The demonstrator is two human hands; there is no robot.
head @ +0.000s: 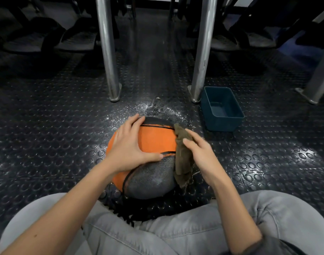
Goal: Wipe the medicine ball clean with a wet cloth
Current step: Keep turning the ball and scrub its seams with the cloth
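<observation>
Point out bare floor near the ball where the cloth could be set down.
Bare studded floor lies left of the medicine ball, between the left metal leg and the left knee, and right of it, on the near side of the blue bin. Crowded: white dust beyond the ball, up to the right metal leg; tight between the knees.

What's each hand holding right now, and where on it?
Left hand rests flat on the medicine ball, gripping nothing. Right hand pinches the brown cloth near its upper middle, against the ball's right side.
</observation>
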